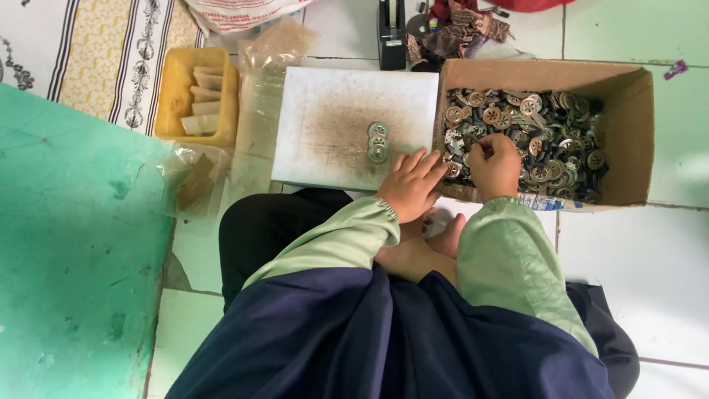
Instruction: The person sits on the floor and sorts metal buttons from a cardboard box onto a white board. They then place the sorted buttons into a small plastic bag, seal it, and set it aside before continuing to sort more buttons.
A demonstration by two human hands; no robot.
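Bright, even daylight; soft shadows under hands; sharp focus; slight wide-angle bend at edges

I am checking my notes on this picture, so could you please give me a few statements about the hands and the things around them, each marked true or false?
1. The right hand reaches into the cardboard box of round metal discs. True.
2. The left hand is inside the yellow tray. False: it rests at the edge of the white board, beside the box.
3. A few discs lie in a short row on the white board. True.
4. The cardboard box is empty. False: discs cover its bottom.
5. The yellow tray lies right of the box. False: it lies left of the board.
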